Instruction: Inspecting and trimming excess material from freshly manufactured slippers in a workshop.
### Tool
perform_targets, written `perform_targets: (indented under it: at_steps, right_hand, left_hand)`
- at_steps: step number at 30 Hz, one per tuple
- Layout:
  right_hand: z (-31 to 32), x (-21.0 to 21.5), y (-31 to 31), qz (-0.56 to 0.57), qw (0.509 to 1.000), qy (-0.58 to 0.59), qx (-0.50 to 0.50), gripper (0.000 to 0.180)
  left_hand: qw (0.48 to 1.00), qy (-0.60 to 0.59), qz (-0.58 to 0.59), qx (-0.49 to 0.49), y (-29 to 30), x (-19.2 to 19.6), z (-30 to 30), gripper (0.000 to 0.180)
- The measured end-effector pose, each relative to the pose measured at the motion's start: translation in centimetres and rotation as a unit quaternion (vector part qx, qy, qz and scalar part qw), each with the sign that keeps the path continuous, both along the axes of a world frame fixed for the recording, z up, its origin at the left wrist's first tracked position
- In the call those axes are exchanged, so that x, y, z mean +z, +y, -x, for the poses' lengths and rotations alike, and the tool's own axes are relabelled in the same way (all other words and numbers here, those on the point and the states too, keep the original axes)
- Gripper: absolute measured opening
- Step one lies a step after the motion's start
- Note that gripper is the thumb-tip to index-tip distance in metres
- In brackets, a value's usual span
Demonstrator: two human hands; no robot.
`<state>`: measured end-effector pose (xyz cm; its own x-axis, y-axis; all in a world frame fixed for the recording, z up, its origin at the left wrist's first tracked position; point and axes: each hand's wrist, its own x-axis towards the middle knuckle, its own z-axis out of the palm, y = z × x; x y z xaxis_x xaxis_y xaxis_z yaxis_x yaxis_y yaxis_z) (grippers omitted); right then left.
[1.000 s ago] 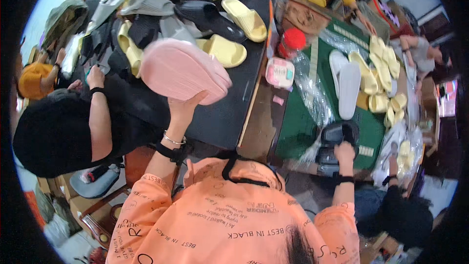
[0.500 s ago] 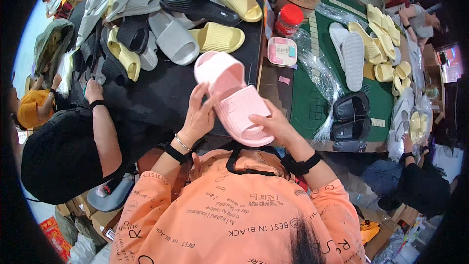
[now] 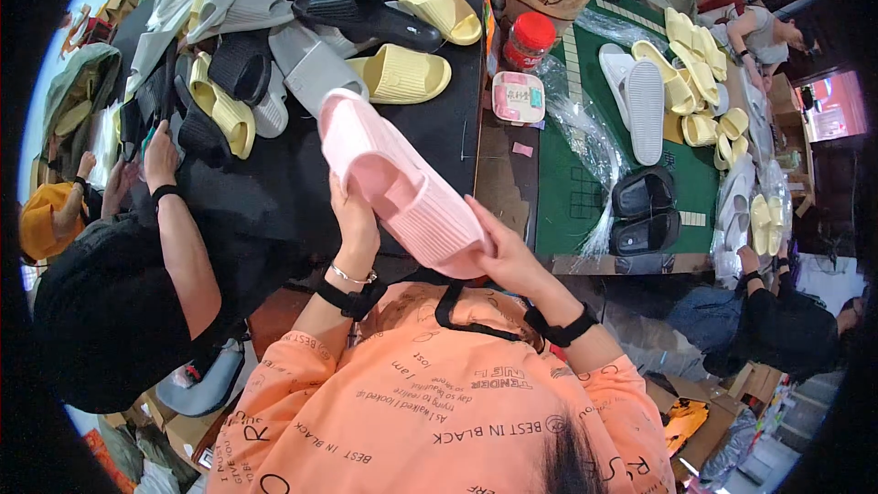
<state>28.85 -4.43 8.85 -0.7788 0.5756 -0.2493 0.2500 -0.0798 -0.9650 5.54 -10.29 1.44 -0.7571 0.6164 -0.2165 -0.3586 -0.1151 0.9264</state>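
Observation:
A pair of pink ribbed slide slippers (image 3: 444,224) is held up over the near edge of the black table, overlapping and slanting from upper left to lower right. My left hand (image 3: 357,224) is closed on their left side, its fingers partly hidden behind the pink soles. At the lower right end, my right hand (image 3: 506,254) grips the slippers, thumb on the near side. Just beyond them lie a grey slipper (image 3: 315,64) and a yellow slipper (image 3: 402,73).
A heap of grey, black and yellow slippers (image 3: 366,18) covers the far black table. To the right, a green mat (image 3: 576,146) bears white, yellow and black slippers, beside a red-lidded jar (image 3: 530,41) and a small square box (image 3: 519,98). A co-worker's arm (image 3: 183,242) reaches in at left.
The pink slippers have tilted and shifted left, their far ends now closer together. My left hand has moved from their upper face to grip their left side.

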Motion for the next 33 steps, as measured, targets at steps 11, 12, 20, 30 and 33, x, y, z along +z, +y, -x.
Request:
perform_targets:
  at_steps: [11,12,20,30,33]
  right_hand:
    - [-2.0,2.4,11.2,-0.12,0.99,-0.029,0.063,0.025]
    - [0.1,1.8,12.3,-0.079,0.992,-0.03,0.089,0.025]
    - [11.7,-4.9,16.3,-0.195,0.948,-0.122,0.221,0.031]
    - [2.8,-7.0,12.0,-0.437,0.885,-0.03,-0.158,0.024]
    - [-10.9,-9.6,12.7,-0.364,0.85,-0.255,-0.283,0.015]
  left_hand:
    - [0.981,0.184,0.025,-0.06,-1.4,1.1,4.9,0.043]
    - [0.987,0.144,0.039,-0.064,-1.5,0.9,4.2,0.041]
    - [0.976,0.167,0.124,-0.073,-1.6,-0.5,3.3,0.045]
    - [0.937,0.284,0.204,0.024,-2.7,-6.1,4.4,0.06]
    - [0.808,0.488,0.331,-0.003,-2.2,-1.9,2.0,0.067]
